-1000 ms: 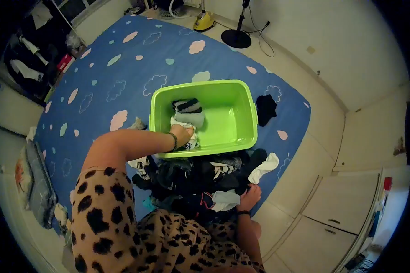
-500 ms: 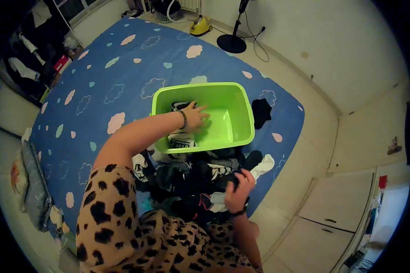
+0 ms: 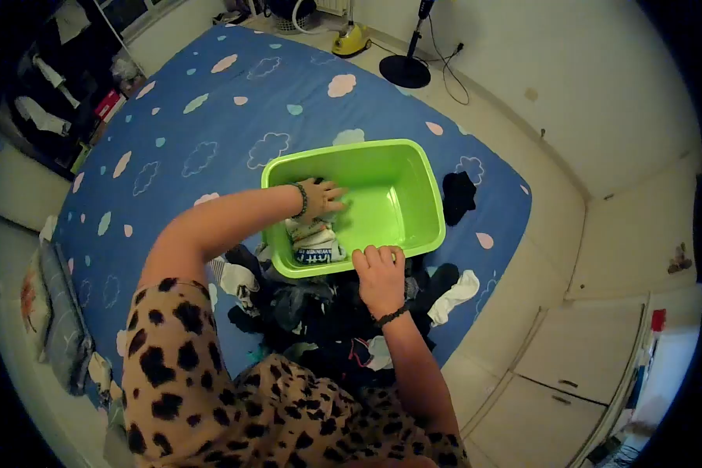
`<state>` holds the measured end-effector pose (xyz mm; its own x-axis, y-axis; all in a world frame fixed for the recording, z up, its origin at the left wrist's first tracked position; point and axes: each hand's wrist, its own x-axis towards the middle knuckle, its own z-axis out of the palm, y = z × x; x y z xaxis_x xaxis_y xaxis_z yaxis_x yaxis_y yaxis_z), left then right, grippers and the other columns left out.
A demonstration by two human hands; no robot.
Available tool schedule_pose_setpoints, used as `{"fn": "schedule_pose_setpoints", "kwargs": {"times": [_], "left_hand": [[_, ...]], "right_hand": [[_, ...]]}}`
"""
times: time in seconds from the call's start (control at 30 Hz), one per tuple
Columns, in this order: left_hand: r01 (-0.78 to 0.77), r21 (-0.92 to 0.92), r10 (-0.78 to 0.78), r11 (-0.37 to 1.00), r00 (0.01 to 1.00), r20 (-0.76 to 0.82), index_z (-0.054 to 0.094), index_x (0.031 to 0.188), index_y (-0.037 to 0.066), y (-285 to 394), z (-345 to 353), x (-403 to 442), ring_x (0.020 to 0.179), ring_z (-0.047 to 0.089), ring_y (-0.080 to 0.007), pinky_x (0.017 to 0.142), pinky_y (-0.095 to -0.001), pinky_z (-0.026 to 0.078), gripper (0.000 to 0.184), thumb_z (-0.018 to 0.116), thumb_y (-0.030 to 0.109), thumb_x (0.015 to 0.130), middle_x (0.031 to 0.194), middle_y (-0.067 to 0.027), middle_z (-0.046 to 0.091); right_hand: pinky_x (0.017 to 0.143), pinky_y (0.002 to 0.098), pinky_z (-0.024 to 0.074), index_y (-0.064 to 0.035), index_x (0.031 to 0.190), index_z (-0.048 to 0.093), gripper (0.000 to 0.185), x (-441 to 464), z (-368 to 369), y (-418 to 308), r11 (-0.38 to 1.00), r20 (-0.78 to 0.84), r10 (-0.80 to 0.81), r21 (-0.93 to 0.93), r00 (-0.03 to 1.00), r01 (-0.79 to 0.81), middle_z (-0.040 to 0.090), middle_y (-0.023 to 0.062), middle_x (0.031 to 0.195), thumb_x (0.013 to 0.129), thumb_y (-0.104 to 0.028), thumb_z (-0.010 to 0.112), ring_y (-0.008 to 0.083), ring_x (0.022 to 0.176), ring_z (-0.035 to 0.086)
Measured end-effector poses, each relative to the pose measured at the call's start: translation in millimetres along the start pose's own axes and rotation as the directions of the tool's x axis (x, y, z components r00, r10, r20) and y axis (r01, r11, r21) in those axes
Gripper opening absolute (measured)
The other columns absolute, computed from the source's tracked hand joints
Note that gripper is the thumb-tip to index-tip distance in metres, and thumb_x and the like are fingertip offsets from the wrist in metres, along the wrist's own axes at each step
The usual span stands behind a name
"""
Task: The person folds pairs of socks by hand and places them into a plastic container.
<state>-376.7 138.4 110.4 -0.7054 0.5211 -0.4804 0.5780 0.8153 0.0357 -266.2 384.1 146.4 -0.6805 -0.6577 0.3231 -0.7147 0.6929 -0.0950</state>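
A bright green plastic tub [image 3: 382, 199] stands on the bed. Inside its left end lie folded socks [image 3: 320, 246], white with dark lettering on the nearest one. My left hand [image 3: 318, 200] reaches into the tub, open, its fingers spread and resting at the far part of these socks, partly hiding them. Over the near rim my right hand [image 3: 380, 277] curls its fingers and grips the tub. A heap of loose dark socks [image 3: 312, 312] spreads in front of the tub, with a white sock [image 3: 454, 296] at its right side.
A black sock [image 3: 459, 196] lies to the right of the tub on the blue bedsheet [image 3: 234, 140] with clouds. Beyond the bed stand a yellow cleaner [image 3: 352, 39] and a black fan base [image 3: 405, 71]. White cabinets [image 3: 561, 351] line the right.
My right hand has moved up from above the sock heap onto the tub's near rim. My left hand has shifted slightly left and down inside the tub. The view has turned a little.
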Motion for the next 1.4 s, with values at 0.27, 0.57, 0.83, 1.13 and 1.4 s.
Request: {"fn": "schedule_pose_setpoints", "kwargs": {"times": [0.27, 0.57, 0.83, 1.13, 1.4], "left_hand": [[-0.358, 0.373, 0.318, 0.856, 0.933, 0.166, 0.051, 0.128, 0.020, 23, 0, -16, 0.138, 0.026, -0.0227, 0.110, -0.0463, 0.026, 0.069, 0.076, 0.028, 0.064, 0.142, -0.0021, 0.039], [-0.251, 0.332, 0.286, 0.909, 0.956, -0.061, 0.044, 0.134, 0.024, 16, 10, -23, 0.134, 0.030, -0.0295, 0.107, -0.0552, 0.026, 0.066, 0.067, 0.034, 0.074, 0.142, -0.0072, 0.037], [0.252, -0.267, -0.238, 0.930, 0.967, 0.087, 0.033, 0.145, 0.029, 56, -9, -27, 0.141, -0.001, -0.0443, 0.104, -0.0709, 0.007, 0.092, 0.060, 0.070, 0.068, 0.155, -0.0198, 0.009], [0.045, 0.080, -0.042, 0.996, 0.998, -0.035, 0.048, 0.137, 0.029, 96, 7, -27, 0.143, -0.004, -0.0415, 0.102, -0.0749, 0.002, 0.063, 0.056, 0.053, 0.079, 0.156, -0.0134, 0.012], [0.016, 0.281, -0.048, 0.960, 0.993, 0.109, 0.046, 0.137, 0.027, 82, 34, -14, 0.143, 0.004, -0.0407, 0.100, -0.0766, 0.008, 0.055, 0.055, 0.044, 0.085, 0.153, -0.0131, 0.021]], "right_hand": [[0.088, 0.0423, 0.0372, -0.0110, 0.095, 0.056, 0.019, -6, 3, -4, 1.000, -0.041, 0.007, 0.014, 0.999, -0.007, 0.051, 0.0049, 0.086, 0.076, -0.011, 0.052, 0.0246, 0.086, 0.052], [0.088, 0.0433, 0.0357, -0.0112, 0.094, 0.055, 0.018, -7, 5, -4, 1.000, -0.016, 0.020, -0.015, 1.000, -0.020, 0.049, 0.0057, 0.085, 0.077, -0.013, 0.053, 0.0261, 0.086, 0.050], [0.083, 0.0439, 0.0365, -0.0132, 0.094, 0.056, 0.015, -13, 8, -7, 1.000, -0.096, 0.014, -0.025, 0.995, -0.016, 0.052, 0.0065, 0.083, 0.079, -0.013, 0.051, 0.0260, 0.086, 0.053], [0.089, 0.0452, 0.0349, -0.0107, 0.100, 0.057, 0.024, -18, 6, -12, 0.996, 0.053, 0.073, -0.047, 0.996, -0.071, 0.053, 0.0057, 0.091, 0.076, -0.012, 0.059, 0.0270, 0.091, 0.051], [0.088, 0.0454, 0.0373, -0.0149, 0.096, 0.055, 0.015, -15, 11, -13, 0.998, 0.000, 0.049, -0.045, 0.999, -0.049, 0.054, 0.0050, 0.089, 0.081, -0.015, 0.051, 0.0247, 0.091, 0.053]]}}
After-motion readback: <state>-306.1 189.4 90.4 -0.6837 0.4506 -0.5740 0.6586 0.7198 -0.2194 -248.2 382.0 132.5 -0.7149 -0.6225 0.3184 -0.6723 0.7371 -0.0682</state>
